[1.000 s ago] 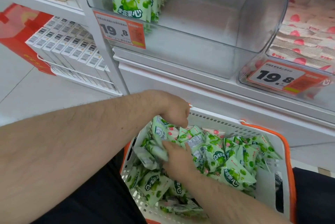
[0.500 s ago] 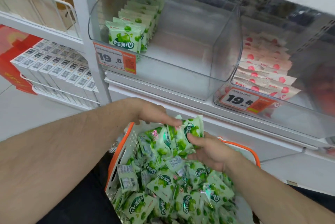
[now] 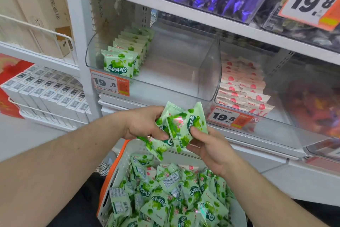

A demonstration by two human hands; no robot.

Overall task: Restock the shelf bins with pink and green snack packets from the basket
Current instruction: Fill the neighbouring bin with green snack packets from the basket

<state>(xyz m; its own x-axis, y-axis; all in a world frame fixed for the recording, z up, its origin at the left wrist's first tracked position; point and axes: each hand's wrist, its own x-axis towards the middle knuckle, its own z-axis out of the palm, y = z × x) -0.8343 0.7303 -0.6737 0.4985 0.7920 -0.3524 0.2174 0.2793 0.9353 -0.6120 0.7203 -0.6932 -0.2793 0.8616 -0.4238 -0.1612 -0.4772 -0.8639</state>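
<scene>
— Where's the handful right now?

— Above the far rim of the basket (image 3: 117, 169), between the two hands. The left hand (image 3: 145, 123) has its grip curled round a bunch of green packets (image 3: 184, 125), and the right hand (image 3: 207, 146) pinches the same bunch from below and to the right, thumb on the front packet. One packet hangs loose under the left fingers.

— And the bin they belong in?

— The clear bin (image 3: 211, 72) with the row of green packets (image 3: 127, 55) standing along its left side. It lies straight up and away from the grip, farther off and slightly left. The free floor of that bin is on its right, almost directly beyond the bunch.

— Which hand is nearer?

— The left, I'd judge; it sits higher and closer to the bin's front lip. The bunch stands roughly upright, long edges vertical, much like the standing row, so little turning seems needed.

— And the pink ones?

— The pink packets (image 3: 242, 87) lie in the next bin to the right. A few pink ones seem mixed into the basket, though they're mostly buried.
</scene>
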